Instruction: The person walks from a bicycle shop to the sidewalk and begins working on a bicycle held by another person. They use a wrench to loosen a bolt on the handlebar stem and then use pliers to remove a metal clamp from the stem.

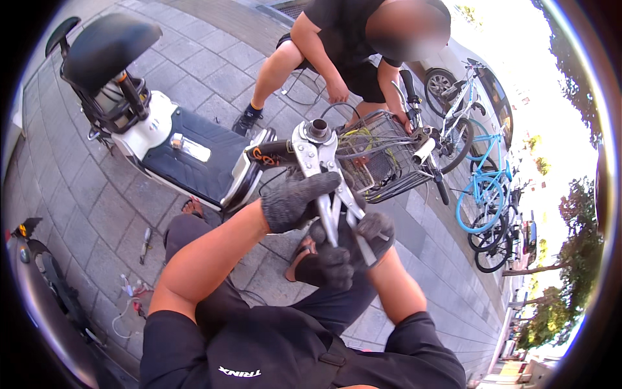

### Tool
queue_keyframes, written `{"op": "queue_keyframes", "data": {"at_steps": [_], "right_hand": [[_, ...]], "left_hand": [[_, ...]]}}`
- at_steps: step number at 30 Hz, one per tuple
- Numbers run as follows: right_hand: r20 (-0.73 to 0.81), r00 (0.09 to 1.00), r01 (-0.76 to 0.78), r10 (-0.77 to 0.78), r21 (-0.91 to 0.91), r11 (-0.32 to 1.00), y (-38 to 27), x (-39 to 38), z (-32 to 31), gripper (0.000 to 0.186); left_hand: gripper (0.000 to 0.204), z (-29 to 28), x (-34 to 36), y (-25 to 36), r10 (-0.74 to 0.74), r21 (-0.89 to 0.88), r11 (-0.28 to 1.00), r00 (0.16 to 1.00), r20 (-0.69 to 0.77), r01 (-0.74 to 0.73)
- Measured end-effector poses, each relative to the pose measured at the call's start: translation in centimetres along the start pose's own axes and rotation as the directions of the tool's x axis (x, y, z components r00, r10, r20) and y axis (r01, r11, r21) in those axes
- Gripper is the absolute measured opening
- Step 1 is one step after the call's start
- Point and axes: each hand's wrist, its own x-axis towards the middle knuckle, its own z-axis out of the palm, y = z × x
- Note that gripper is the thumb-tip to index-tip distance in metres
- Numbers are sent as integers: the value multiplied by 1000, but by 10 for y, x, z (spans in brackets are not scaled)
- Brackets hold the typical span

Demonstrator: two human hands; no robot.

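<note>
Silver locking pliers (312, 161) have their jaws around a metal collar at the top of an upright tube (318, 129). That tube joins the black front frame (273, 154) of a small electric scooter. My left hand (295, 202), in a dark grey knit glove, is closed at the pliers near the jaws, its thumb laid across the metal; its other fingers are mostly hidden. Lower down, my gloved right hand (353, 249) wraps around the splayed handles. The scooter's black footboard (191, 152) lies to the left, with a silver and white part (190, 148) on it.
Opposite, another person (346, 32) bends over a wire basket (389, 152) and detached handlebar (424, 152) with cables. A padded seat (113, 48) stands at far left. A screwdriver-like tool (146, 245) and a wired connector (133, 305) lie on the paving. Several bicycles (481, 194) stand right.
</note>
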Motion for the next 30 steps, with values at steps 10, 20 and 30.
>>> {"op": "queue_keyframes", "data": {"at_steps": [10, 20, 30], "right_hand": [[95, 967, 250, -235, -199, 947, 69, 101, -41, 60], [-33, 907, 401, -420, -236, 885, 77, 128, -54, 55], [-54, 942, 304, -332, -284, 909, 67, 116, -34, 70]], "left_hand": [[48, -46, -24, 10, 427, -39, 903, 886, 182, -427], [56, -29, -42, 14, 677, 452, 674, 733, -63, -584], [49, -34, -38, 33, 575, 274, 762, 808, 130, -587]]}}
